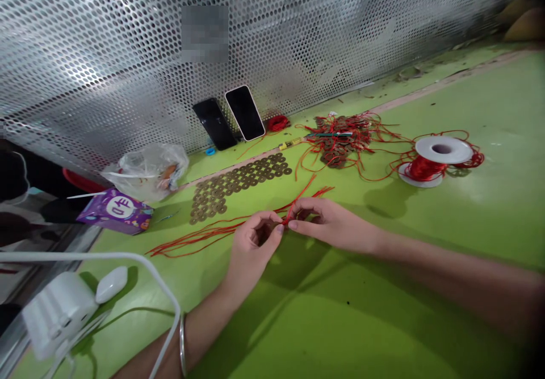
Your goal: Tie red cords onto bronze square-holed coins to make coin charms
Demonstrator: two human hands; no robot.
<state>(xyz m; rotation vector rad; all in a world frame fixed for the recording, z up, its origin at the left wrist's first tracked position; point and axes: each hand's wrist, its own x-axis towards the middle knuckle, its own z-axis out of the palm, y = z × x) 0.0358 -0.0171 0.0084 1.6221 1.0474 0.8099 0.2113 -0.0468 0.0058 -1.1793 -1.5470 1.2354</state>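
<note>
Fingers of left hand (254, 241), right hand (326, 223) pinch red cords (204, 233); cords run left-right.

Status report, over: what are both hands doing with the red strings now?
Left hand and right hand: fingers pinching red strings together. Strings lie across green table. Coin rows behind, apart from hands.

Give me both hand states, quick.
Left hand: shut, pinching the red cords.
Right hand: shut, pinching the same red cords.
</note>
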